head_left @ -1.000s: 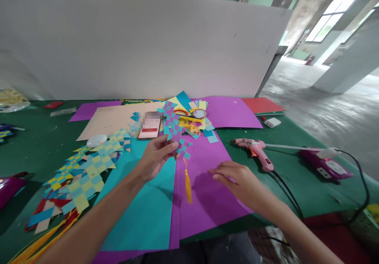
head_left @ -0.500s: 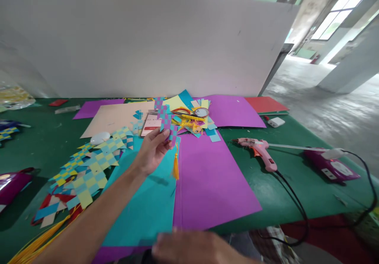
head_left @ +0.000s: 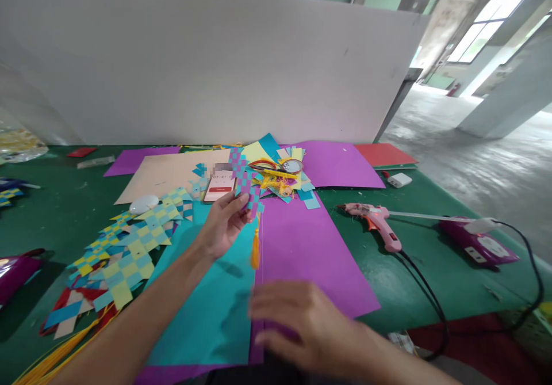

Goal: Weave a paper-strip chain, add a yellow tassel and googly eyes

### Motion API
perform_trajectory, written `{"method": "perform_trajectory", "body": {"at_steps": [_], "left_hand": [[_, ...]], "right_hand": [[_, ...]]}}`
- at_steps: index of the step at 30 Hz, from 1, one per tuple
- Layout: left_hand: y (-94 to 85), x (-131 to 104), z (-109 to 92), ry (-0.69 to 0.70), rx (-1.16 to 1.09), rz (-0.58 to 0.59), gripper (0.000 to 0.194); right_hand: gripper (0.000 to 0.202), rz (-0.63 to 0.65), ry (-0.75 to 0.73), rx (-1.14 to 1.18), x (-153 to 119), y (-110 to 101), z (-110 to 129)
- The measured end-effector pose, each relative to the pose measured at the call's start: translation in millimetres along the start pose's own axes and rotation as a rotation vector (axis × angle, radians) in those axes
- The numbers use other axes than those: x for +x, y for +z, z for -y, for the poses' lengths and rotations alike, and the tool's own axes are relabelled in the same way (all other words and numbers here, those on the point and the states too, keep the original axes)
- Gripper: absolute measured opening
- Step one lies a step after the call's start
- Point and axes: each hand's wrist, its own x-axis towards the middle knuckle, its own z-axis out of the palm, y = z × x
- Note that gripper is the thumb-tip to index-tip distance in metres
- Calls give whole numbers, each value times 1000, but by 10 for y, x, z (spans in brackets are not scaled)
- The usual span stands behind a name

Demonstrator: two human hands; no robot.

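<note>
Between thumb and fingers, my left hand [head_left: 228, 221] grips a woven purple-and-blue paper strip [head_left: 244, 179], held up over the teal sheet [head_left: 202, 298]. A yellow tassel [head_left: 256, 250] hangs just below that hand. My right hand [head_left: 293, 321], blurred by motion, is over the front of the purple sheet [head_left: 310, 258], with its fingers apart and nothing seen in them. Behind the strip lies a phone [head_left: 221, 186] showing a timer.
Woven yellow-and-blue pieces [head_left: 133, 250] lie to the left beside yellow tassels [head_left: 64, 353]. Scissors [head_left: 276, 169] rest on paper scraps at the back. A pink glue gun [head_left: 377, 221] with a black cable lies right, near a purple pouch [head_left: 478, 241].
My right hand has come up from the bottom edge over the sheets. My left hand still holds the strip, nearly in place. The view has shifted slightly.
</note>
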Motion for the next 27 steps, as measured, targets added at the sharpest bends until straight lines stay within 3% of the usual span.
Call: {"method": "perform_trajectory", "body": {"at_steps": [4,7,11,18,27], "left_hand": [[4,6,-8,2,-9,3,27],[2,16,-8,4,-23,10,25],[-7,22,7,-4,-8,16,24],[-18,23,19,-4,22,0,27],[-53,26,56,-17,26,52,22]], "right_hand": [[59,30,172,-286,-96,-179,-372],[54,5,299,-487,-325,-226,-518],[46,-116,454,-712,-488,-267,-523],[38,-33,334,-556,-187,-195,-431],[29,-121,293,-512,-246,-170,-470]]}}
